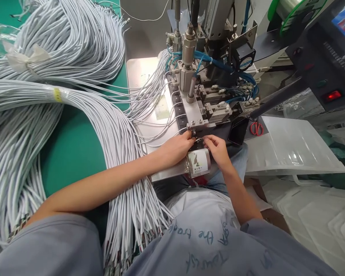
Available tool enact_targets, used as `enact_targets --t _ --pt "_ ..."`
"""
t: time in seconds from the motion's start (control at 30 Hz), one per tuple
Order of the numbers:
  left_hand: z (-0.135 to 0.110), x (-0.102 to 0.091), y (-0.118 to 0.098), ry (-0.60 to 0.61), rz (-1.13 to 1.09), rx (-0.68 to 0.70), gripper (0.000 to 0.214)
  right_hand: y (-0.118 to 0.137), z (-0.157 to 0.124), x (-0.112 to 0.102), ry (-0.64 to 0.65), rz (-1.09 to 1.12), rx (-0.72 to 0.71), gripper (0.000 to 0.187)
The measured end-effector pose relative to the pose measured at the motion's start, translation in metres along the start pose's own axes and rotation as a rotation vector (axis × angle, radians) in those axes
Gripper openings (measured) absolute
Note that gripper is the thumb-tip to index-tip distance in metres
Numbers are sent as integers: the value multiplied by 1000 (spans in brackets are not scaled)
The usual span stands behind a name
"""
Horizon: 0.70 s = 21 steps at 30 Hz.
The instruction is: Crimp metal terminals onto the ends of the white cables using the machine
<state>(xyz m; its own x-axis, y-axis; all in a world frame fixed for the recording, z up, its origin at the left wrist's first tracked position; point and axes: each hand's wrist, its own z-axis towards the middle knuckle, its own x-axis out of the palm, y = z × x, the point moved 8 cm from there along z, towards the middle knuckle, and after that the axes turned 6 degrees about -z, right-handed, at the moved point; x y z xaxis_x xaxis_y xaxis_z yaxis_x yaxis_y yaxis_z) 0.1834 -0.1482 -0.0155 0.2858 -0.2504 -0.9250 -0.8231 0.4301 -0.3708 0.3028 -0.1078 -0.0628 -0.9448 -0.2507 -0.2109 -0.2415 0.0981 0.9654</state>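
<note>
My left hand is closed at the front of a metal press machine, its fingertips pinching the end of a white cable. My right hand faces it from the right, thumb and fingers pinched together beside a small bright tip between the hands. What the right fingers grip is too small to make out. White cables run from the left into the row of black fixtures along the machine's side. Just below my hands sits a small packet with a white label.
Thick bundles of white cables lie on the green mat at left; one bundle hangs under my left arm. Red-handled scissors and a dark phone lie right of the machine, near a translucent plastic tray. A control panel overhangs the right.
</note>
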Motion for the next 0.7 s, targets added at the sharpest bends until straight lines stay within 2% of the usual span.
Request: enact_targets --t 0.17,0.3,0.7 --pt "-1 -2 -5 50 23 26 30 -2 4 4 -35 39 34 17" --pt "-3 -6 -9 38 41 57 43 -2 7 6 4 53 37 16" --pt "-3 -6 -14 24 155 97 35 -7 12 10 94 67 110 11"
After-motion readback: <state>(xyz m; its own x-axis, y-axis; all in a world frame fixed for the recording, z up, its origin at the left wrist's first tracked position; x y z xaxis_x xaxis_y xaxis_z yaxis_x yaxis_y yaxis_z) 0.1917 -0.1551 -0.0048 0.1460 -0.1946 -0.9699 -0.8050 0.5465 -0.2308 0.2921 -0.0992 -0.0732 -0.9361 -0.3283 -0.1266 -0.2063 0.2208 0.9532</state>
